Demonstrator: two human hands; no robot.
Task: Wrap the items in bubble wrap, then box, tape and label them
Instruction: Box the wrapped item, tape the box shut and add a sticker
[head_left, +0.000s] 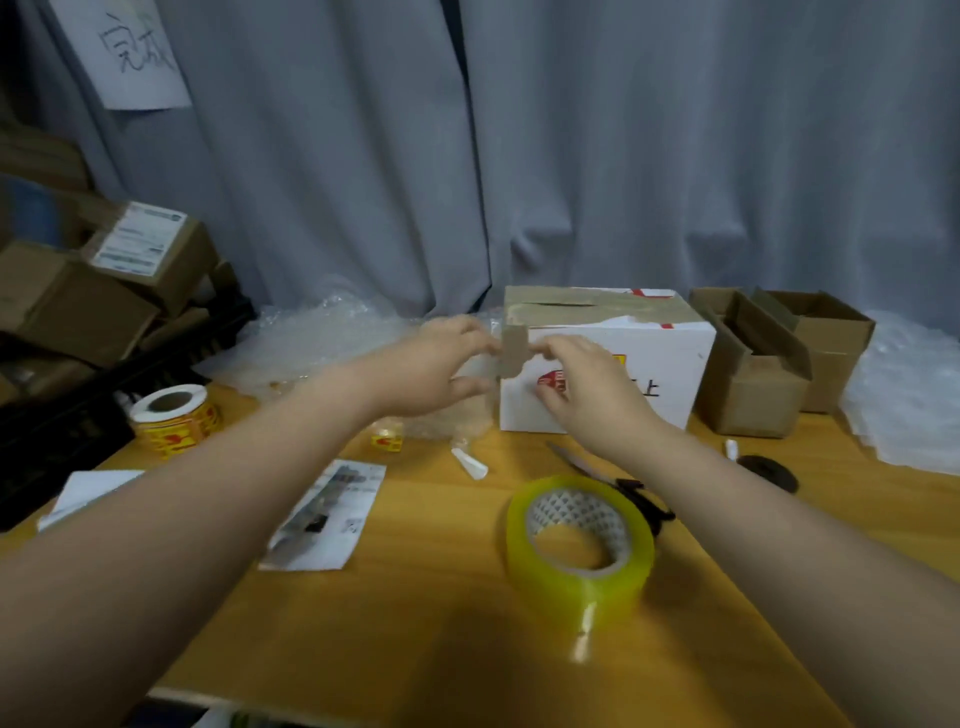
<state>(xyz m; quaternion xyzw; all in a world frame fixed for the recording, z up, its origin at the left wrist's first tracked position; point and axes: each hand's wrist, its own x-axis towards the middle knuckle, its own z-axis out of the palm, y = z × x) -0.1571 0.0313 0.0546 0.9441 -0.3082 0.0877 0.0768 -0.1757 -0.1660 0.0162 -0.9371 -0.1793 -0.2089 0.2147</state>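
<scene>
The white cardboard box with brown tape on its top (623, 364) is sitting shut on the yellow wooden table (415, 649); a short brown tape strip (514, 353) is hanging over the box's front left corner; the left hand (441, 369) is reaching to that corner, thumb and fingers apart, fingertips touching the strip; the right hand (587, 387) is curling its fingers onto the strip, but it is too blurry to tell if it is pinching or pressing; I think the taping step is going on; rubbing the strip flat, from the corner outward, should be stopping wrinkles and peeling; the big roll of clear yellow-green tape (582, 540) is waiting in front of the box.
</scene>
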